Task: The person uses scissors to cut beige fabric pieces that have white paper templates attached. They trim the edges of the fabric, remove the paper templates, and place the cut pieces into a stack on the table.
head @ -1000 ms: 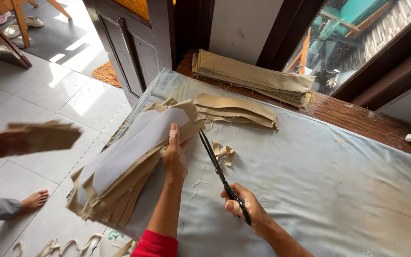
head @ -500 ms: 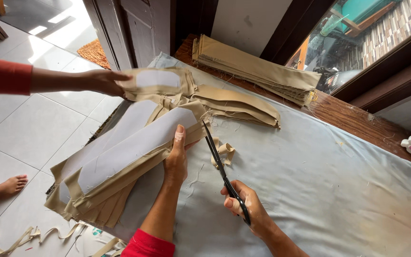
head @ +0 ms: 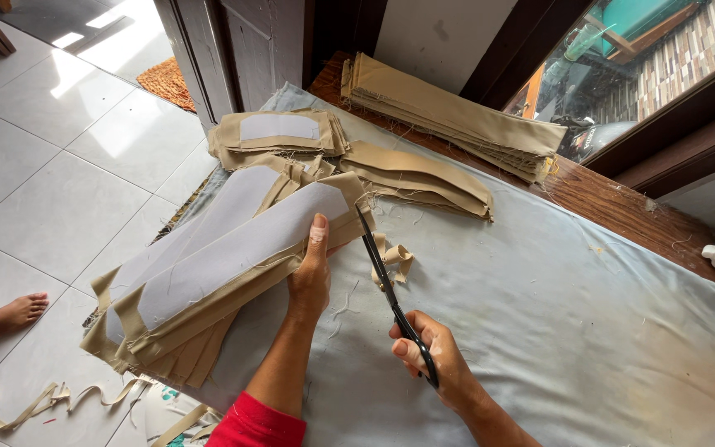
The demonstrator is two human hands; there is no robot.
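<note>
A wooden table (head: 614,203) is covered by a pale blue sheet (head: 589,331). Stacks of tan fabric pieces (head: 208,273) lie along its left edge, a folded pile (head: 448,116) at the far edge, and a curled scrap (head: 396,254) mid-sheet.

one pair of black scissors (head: 391,285), two hands at work, four tan fabric stacks around the scissors, one bare foot (head: 20,310) far left of them
</note>
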